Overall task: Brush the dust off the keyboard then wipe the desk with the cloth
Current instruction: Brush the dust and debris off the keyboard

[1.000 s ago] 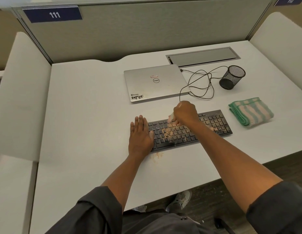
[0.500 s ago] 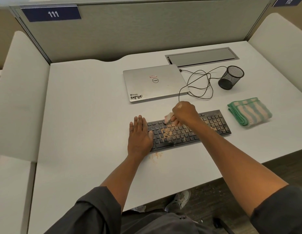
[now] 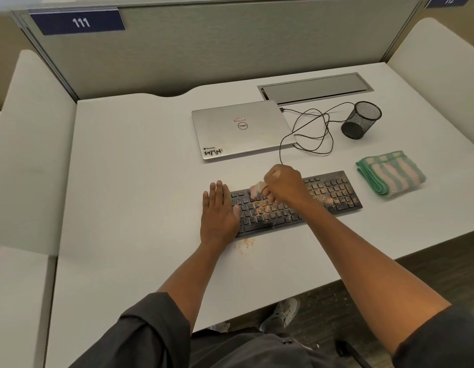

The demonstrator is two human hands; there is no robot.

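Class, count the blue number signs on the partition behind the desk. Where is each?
2. Sign 111 is mounted top left; sign 12 sits top right, cut by the frame edge. Others may lie outside view.

We see the left hand (image 3: 219, 212) lying flat, fingers (image 3: 216, 191) straight, over the left end of the black keyboard (image 3: 334, 192). The right hand (image 3: 283, 184) grips a small brush (image 3: 257, 189); its pale bristles poke out left of the curled fingers and meet the upper key rows. Tan dust speckles the keys below those fingers and out toward the number pad; a smear of dust (image 3: 245, 244) lies on the desk (image 3: 129, 181) just by the left wrist. Right of the keyboard lies a folded green striped cloth (image 3: 391, 173). Beyond the fingertips: closed laptop (image 3: 241, 130), looping cable (image 3: 313, 134), mesh cup (image 3: 361, 119) on its side.
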